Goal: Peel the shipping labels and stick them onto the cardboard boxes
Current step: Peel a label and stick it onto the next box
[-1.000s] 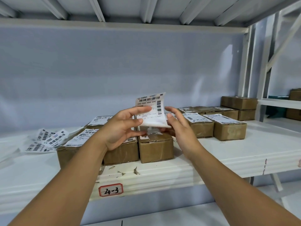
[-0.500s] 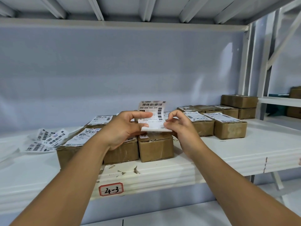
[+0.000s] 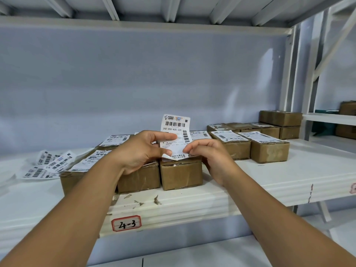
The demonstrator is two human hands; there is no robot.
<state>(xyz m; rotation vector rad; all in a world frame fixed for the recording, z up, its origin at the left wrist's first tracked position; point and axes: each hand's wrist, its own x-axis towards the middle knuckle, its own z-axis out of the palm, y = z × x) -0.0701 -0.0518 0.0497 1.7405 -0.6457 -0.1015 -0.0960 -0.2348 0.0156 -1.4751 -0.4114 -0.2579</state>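
Observation:
A white shipping label [image 3: 176, 132] with barcodes stands nearly upright above a small brown cardboard box [image 3: 181, 173] at the shelf's front. My left hand [image 3: 142, 153] pinches the label's left side between thumb and fingers. My right hand [image 3: 208, 153] pinches its lower right corner, where the paper curls up. More cardboard boxes [image 3: 138, 179] lie beside it under my left hand, and some carry labels on top.
Loose labels [image 3: 48, 164] lie on the white shelf [image 3: 269, 182] at the left. Labelled boxes [image 3: 267, 149] stand at the right, with stacked boxes [image 3: 281, 118] behind them. A tag reading 4-3 [image 3: 126, 222] is on the shelf's front edge. Scraps of paper [image 3: 152, 201] litter the edge.
The label has swung from a backward curl to nearly upright with its print facing me. Both hands have closed in on its lower edge, the right now pinching the corner.

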